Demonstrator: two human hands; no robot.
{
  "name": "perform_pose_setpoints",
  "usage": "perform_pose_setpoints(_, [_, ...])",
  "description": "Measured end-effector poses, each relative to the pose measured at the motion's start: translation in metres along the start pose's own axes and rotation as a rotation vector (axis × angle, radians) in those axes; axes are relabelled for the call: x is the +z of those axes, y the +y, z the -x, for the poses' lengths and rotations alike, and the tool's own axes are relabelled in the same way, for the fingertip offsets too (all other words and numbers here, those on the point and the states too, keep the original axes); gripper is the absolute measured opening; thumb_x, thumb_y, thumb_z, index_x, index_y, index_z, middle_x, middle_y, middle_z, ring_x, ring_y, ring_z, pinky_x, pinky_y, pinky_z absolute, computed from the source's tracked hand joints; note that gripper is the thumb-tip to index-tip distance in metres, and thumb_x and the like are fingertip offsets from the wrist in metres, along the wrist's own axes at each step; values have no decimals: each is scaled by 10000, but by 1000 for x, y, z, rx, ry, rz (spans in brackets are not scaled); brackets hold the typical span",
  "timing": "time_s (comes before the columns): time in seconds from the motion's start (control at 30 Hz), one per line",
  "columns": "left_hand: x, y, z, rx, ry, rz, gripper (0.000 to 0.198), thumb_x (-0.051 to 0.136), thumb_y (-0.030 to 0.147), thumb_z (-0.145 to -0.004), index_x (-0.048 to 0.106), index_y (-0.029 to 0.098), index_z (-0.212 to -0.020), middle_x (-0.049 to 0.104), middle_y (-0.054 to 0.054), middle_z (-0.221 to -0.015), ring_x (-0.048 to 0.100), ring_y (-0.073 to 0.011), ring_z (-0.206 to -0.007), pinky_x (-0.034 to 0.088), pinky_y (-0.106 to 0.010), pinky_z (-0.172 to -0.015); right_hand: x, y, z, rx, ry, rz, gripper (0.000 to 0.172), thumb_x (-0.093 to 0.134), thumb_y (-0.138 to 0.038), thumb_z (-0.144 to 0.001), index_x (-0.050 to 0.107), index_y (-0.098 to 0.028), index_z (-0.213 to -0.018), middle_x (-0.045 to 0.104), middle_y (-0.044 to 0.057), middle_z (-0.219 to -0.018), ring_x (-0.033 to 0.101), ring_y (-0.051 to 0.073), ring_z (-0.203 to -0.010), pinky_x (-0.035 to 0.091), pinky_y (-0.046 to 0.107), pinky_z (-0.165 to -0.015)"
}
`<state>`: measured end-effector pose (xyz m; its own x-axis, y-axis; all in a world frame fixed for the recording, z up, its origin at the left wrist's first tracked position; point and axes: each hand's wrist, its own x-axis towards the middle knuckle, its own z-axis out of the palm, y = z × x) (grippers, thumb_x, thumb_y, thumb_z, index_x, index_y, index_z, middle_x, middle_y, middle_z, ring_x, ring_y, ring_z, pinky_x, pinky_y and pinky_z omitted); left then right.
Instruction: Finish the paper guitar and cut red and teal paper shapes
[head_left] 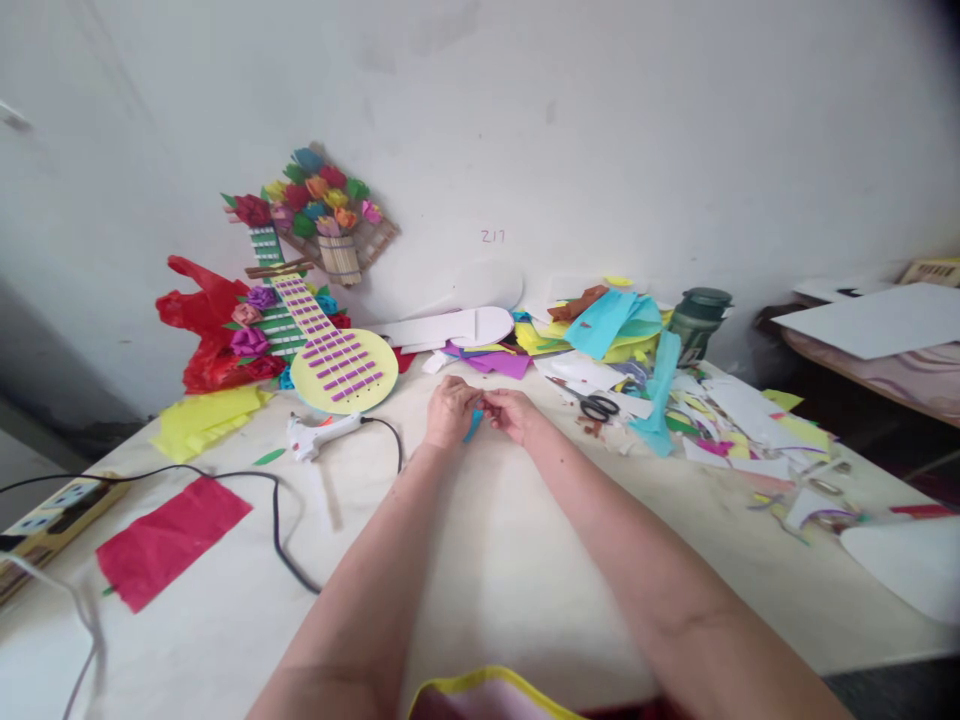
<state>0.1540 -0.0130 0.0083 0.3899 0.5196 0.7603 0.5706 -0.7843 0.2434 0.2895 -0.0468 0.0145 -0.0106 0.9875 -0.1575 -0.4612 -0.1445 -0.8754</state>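
From the head view, I have the left hand (450, 412) with fingers curled, seemingly pinching a small blue strip (472, 427), and the right hand (508, 414) with fingertips pressed together right beside it; can't tell if those grip it too. The strip sits between both hands above the mid tabletop (510, 570), probably for two-handed control, while the glue gun (326, 433) left and scissors (596, 403) right lie aside, likely for easy reach.
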Motion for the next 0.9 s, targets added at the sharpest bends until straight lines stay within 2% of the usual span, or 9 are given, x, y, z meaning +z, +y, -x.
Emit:
perform_pose_setpoints(0.27, [-5, 4, 0, 53, -42, -90, 220, 486, 182, -819, 695, 198, -751, 677, -66, -724, 556, -225, -859, 415, -355, -736, 2, 1, 0, -21, 13, 33, 132, 623, -100, -744, 551, -130, -638, 606, 5, -546, 515, 76, -414, 357, 161, -332])
perform_pose_setpoints(0.57, [-6, 4, 0, 40, 11, -81, 234, 457, 185, -830, 683, 199, -773, 664, -78, -757, 552, -219, -873, 414, -349, -735, 6, 5, 1, -51, -1, 9, 173, 666, -161, -734, 524, -148, -635, 583, -17, -537, 493, 68, -414, 351, 156, -321])
perform_pose_setpoints(0.9, [-8, 2, 1, 21, 8, -76, 205, 481, 153, -801, 682, 194, -810, 668, -70, -741, 552, -231, -896, 416, -363, -772, 8, 6, 0, -76, -18, 4, 159, 652, -147, -757, 550, -132, -635, 610, 23, -574, 542, 100, -448, 477, 213, -372])
